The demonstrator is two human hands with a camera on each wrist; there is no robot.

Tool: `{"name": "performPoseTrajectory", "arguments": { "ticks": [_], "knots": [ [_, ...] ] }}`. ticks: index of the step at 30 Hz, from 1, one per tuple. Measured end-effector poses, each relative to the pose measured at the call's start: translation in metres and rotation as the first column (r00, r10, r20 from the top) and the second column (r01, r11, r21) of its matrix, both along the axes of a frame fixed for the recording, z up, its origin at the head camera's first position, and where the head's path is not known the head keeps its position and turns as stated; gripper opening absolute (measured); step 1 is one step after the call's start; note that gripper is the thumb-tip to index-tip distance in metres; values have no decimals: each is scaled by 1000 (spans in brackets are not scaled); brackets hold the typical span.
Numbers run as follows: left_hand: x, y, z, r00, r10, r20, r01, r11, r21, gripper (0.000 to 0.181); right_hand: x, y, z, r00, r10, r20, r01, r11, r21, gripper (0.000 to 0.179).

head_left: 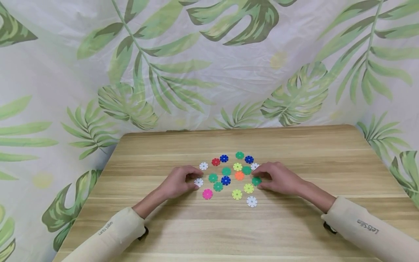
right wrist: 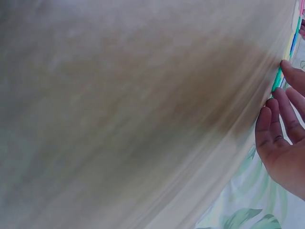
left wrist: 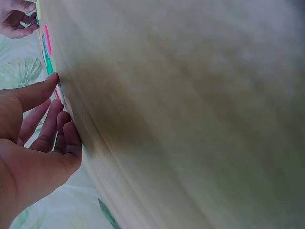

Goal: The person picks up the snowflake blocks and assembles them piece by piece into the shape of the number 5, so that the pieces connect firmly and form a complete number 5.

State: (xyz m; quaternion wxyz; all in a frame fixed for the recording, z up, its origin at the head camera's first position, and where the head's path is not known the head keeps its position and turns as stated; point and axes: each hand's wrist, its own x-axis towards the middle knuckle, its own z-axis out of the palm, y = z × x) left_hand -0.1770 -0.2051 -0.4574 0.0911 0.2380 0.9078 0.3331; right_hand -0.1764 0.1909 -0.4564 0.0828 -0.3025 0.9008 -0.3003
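Notched flat plastic discs in several colours lie loosely grouped on the wooden table (head_left: 203,233). At the group's left edge, my left hand (head_left: 179,182) rests with thumb and fingers apart beside a white disc (head_left: 198,182). Opposite it, my right hand (head_left: 276,178) has its fingertips at a green disc (head_left: 256,181) and over part of a white disc (head_left: 255,166). Both wrist views show bent, relaxed fingers touching the tabletop, the left hand (left wrist: 43,124) and the right hand (right wrist: 286,119) alike. An orange disc (head_left: 239,175) and a pink disc (head_left: 207,194) lie between the hands.
A white disc (head_left: 251,202) lies nearest the front, and a green disc (head_left: 239,155) farthest back. Behind the table hangs a pale cloth (head_left: 229,83) with green leaf print. The table's back edge runs along it.
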Motion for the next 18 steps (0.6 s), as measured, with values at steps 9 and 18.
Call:
{"name": "performPoseTrajectory", "arguments": {
  "ticks": [9,18],
  "knots": [
    [-1,4,2,1000,11,11,-10,1000,-24,41,0,-4,1,1000,-12,6,12,1000,-7,38],
    [2,6,3,1000,1,-18,-1,1000,-24,37,1,-4,3,997,-66,43,68,996,-56,39]
  ]
}}
